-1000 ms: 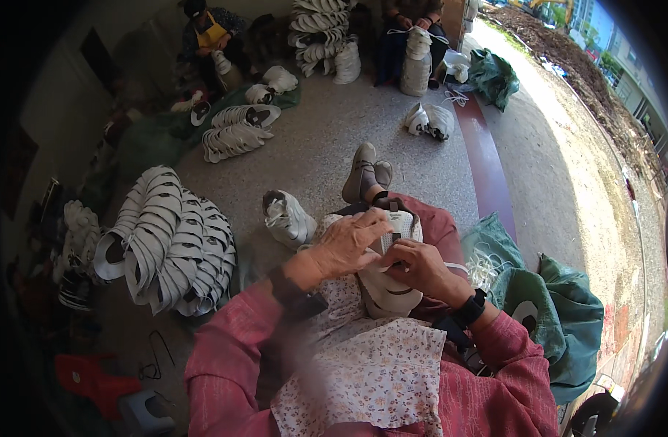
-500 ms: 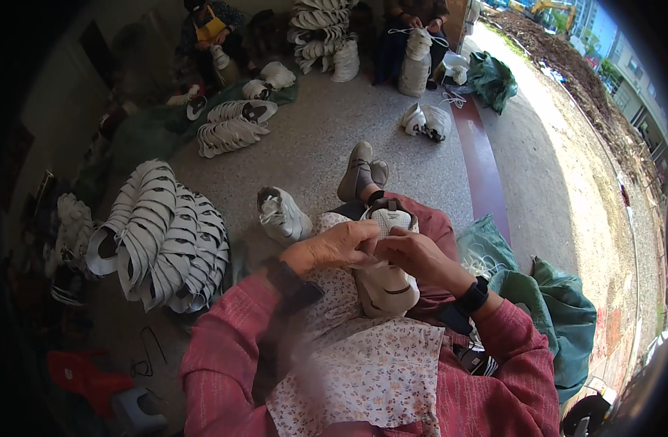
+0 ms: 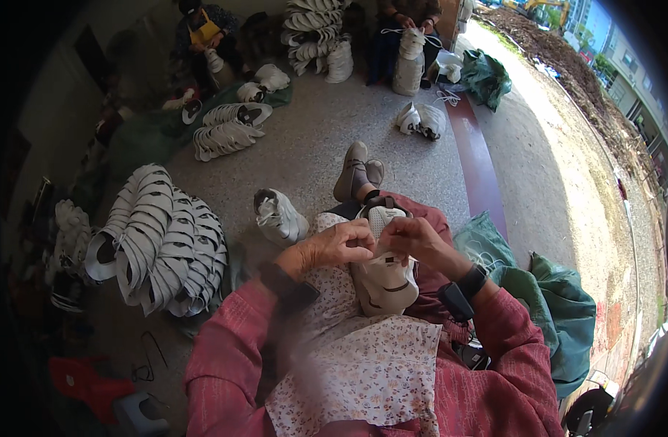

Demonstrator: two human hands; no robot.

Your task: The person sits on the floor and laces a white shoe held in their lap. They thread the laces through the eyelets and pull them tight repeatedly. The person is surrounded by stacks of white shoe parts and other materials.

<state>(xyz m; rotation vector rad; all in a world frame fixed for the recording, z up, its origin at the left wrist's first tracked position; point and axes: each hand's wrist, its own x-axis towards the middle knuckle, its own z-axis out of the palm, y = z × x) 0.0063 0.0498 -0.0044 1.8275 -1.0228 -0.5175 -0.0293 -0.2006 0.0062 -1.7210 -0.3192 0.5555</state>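
Observation:
A cream-white shoe upper (image 3: 387, 288) rests on my lap, its toe toward me and its perforated tongue (image 3: 383, 217) away from me. Over its middle, my left hand (image 3: 339, 244) has its fingers closed in a pinch. My right hand (image 3: 426, 246) is pinched as well, just to the right, with a small gap between the two. Whatever the fingertips hold is too thin or hidden to make out. Left of my knee stands a white shoe (image 3: 280, 218) with laces in it. A floral apron (image 3: 348, 371) covers my lap.
Nested white uppers (image 3: 162, 240) form a large stack on the left, with a smaller row (image 3: 228, 131) farther off. Green sacks (image 3: 560, 313) lie at my right, white laces (image 3: 483, 261) beside them. Two people (image 3: 202, 33) (image 3: 410, 29) handle uppers at the back. A red stool (image 3: 90, 386) is lower left.
My right hand has moved slightly right and turned, opening a gap from my left hand. The shoe upper stays on my lap. The whole view has shifted a little.

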